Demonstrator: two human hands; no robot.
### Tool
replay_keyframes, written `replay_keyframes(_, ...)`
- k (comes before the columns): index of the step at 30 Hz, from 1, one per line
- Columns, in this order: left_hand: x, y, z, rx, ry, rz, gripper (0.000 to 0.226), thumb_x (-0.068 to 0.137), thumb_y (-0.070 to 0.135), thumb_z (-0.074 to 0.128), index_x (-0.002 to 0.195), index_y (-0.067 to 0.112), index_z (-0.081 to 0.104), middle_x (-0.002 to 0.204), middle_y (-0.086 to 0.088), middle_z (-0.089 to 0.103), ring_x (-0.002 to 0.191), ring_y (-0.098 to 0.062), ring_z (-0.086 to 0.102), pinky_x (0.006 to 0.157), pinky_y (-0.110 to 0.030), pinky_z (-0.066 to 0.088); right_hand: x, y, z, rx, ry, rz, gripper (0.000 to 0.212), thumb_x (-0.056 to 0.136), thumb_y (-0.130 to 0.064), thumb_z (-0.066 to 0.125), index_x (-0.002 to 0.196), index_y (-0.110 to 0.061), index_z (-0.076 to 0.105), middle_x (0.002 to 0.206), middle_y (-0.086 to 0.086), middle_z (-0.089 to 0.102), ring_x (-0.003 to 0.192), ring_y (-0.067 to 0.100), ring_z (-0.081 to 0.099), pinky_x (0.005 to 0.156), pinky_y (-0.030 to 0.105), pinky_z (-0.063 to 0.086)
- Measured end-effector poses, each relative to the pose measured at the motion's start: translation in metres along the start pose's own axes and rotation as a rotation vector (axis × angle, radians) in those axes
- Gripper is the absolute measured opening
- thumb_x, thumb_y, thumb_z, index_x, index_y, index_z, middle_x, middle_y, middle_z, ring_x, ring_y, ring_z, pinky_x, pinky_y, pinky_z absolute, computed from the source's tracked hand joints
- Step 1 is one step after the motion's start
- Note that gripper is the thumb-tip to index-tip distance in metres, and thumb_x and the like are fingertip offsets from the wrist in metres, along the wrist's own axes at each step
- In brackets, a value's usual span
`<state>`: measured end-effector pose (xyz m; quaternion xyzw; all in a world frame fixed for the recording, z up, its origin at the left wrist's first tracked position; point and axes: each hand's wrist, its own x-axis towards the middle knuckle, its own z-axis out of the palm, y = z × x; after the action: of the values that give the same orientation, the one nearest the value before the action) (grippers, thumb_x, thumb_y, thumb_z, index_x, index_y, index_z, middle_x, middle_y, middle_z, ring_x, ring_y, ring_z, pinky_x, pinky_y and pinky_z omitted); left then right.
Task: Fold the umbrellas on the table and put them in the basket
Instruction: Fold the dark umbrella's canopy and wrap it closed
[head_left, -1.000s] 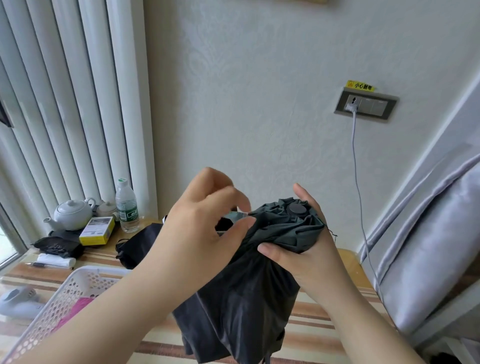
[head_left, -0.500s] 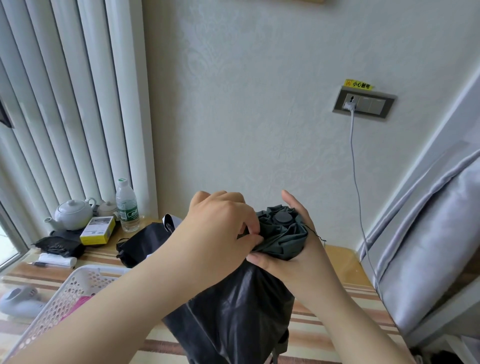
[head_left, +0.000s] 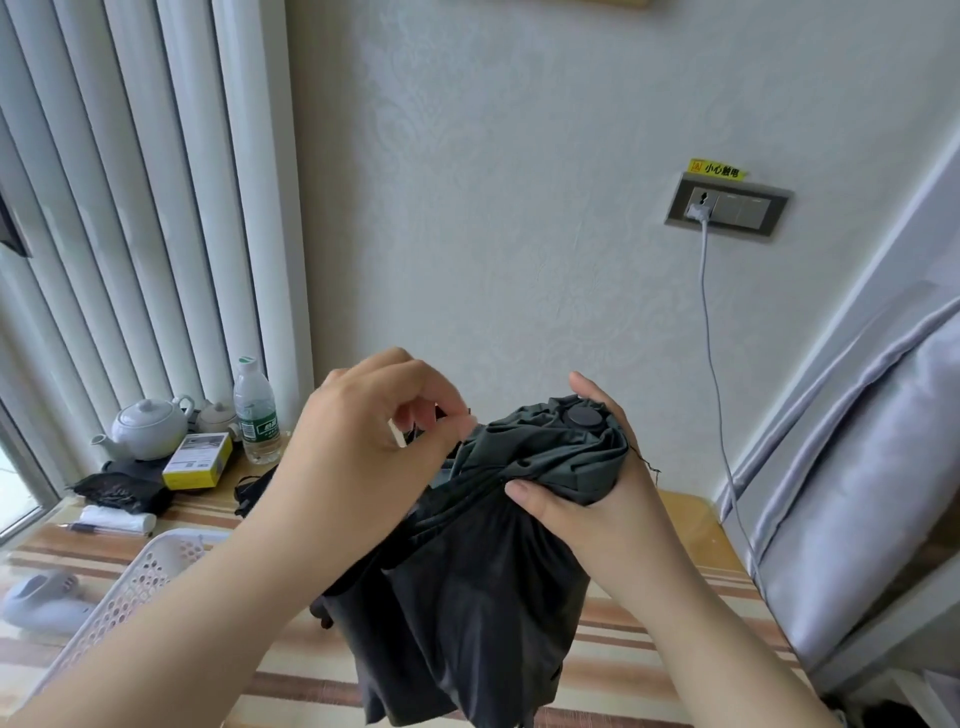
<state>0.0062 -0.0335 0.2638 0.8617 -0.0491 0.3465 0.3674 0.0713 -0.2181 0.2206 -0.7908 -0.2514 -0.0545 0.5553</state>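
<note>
Lifted off the umbrella (head_left: 498, 571), left hand (head_left: 363, 457) pinches its edge.

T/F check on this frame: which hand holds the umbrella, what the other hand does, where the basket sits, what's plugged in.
1. The right hand holds the umbrella near its top. True.
2. The left hand rests flat on the table. False: it pinches the umbrella's fabric, off the table.
3. The basket sits at the lower left. True.
4. The umbrella lies in the basket. False: it is held above the table.
5. A cable is plugged into the wall outlet. True.
</note>
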Motion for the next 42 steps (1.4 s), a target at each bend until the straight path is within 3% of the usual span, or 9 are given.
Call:
replay_keyframes(6,-0.003,-0.007,-0.002,0.007,-0.180,-0.064,0.023,0.075,0.016,0.076,0.066,0.034,0.065,0.087,0.020,0.058,0.078,-0.003,0.057,0.070,-0.011,0.043,0.001,0.002,-0.002,0.036,-0.002,-0.013,0.089,0.072,-0.010,0.081,0.135,-0.042,0.028,0.103,-0.039,0.059,0.102,-0.017,0.055,0.081,-0.003,0.037)
replay_keyframes(12,-0.003,-0.011,-0.003,-0.011,-0.230,-0.117,0.020,0.076,0.019,0.074,0.069,0.033,0.062,0.078,0.019,0.063,0.074,-0.003,0.060,0.069,-0.014,0.045,-0.002,0.002,-0.004,0.084,-0.007,-0.029,0.086,0.071,-0.005,0.081,0.131,-0.044,0.031,0.104,-0.035,0.061,0.101,-0.014,0.058,0.081,0.000,0.040)
replay_keyframes(18,-0.007,-0.028,-0.014,-0.114,-0.216,-0.162,0.026,0.074,0.059,0.060,0.075,0.033,0.064,0.076,0.015,0.067,0.074,-0.003,0.063,0.070,-0.016,0.047,-0.001,0.008,-0.009,0.134,0.034,-0.057,0.086,0.062,-0.027,0.083,0.131,-0.045,0.035,0.111,-0.020,0.066,0.108,0.000,0.061,0.089,0.009,0.044)
replay_keyframes(21,-0.007,-0.034,-0.018,-0.106,-0.323,-0.191,0.021,0.083,0.052,0.062,0.082,0.032,0.069,0.077,0.015,0.070,0.076,-0.004,0.066,0.076,-0.028,0.053,0.001,0.008,-0.010,0.136,0.034,-0.060,0.087,0.063,-0.024,0.085,0.131,-0.046,0.035,0.111,-0.020,0.066,0.107,-0.001,0.061,0.089,0.008,0.044)
replay_keyframes(26,-0.009,-0.039,-0.024,-0.323,-0.524,-0.265,0.041,0.068,0.067,0.063,0.087,0.032,0.071,0.086,0.005,0.074,0.083,-0.011,0.070,0.081,-0.026,0.053,0.001,0.011,-0.009,0.137,0.038,-0.061,0.087,0.059,-0.026,0.080,0.131,-0.045,0.035,0.110,-0.019,0.066,0.108,0.000,0.061,0.091,0.011,0.045)
replay_keyframes(31,-0.010,-0.038,-0.021,-0.285,-0.474,-0.273,0.023,0.062,0.044,0.069,0.083,0.036,0.071,0.077,0.004,0.073,0.071,-0.010,0.069,0.076,-0.024,0.053,-0.001,0.008,-0.007,0.129,0.006,-0.057,0.087,0.059,-0.028,0.079,0.131,-0.045,0.033,0.110,-0.023,0.065,0.106,-0.004,0.061,0.088,0.007,0.043)
replay_keyframes(36,-0.001,-0.026,-0.017,-0.481,-0.454,-0.273,0.022,0.068,0.043,0.078,0.079,0.024,0.073,0.071,-0.008,0.071,0.063,-0.013,0.064,0.063,-0.019,0.052,-0.001,0.005,-0.004,0.090,-0.039,-0.062,0.088,0.066,-0.023,0.084,0.132,-0.046,0.031,0.110,-0.027,0.063,0.107,-0.005,0.059,0.089,0.007,0.042)
replay_keyframes(40,0.004,-0.015,-0.009,-0.381,-0.419,-0.256,0.008,0.071,0.032,0.073,0.078,0.036,0.073,0.068,0.003,0.071,0.058,-0.006,0.062,0.063,-0.018,0.051,-0.002,0.006,-0.004,0.048,-0.045,-0.046,0.089,0.068,-0.012,0.084,0.128,-0.050,0.032,0.110,-0.027,0.062,0.108,-0.008,0.057,0.089,0.005,0.040)
replay_keyframes(42,0.001,-0.010,-0.004,-0.319,-0.378,-0.222,0.022,0.080,0.018,0.073,0.074,0.039,0.072,0.074,0.011,0.072,0.063,-0.002,0.064,0.067,-0.013,0.050,-0.003,0.006,-0.004,0.036,-0.040,-0.038,0.090,0.068,-0.012,0.084,0.128,-0.053,0.031,0.114,-0.022,0.061,0.109,-0.008,0.057,0.090,0.004,0.040)
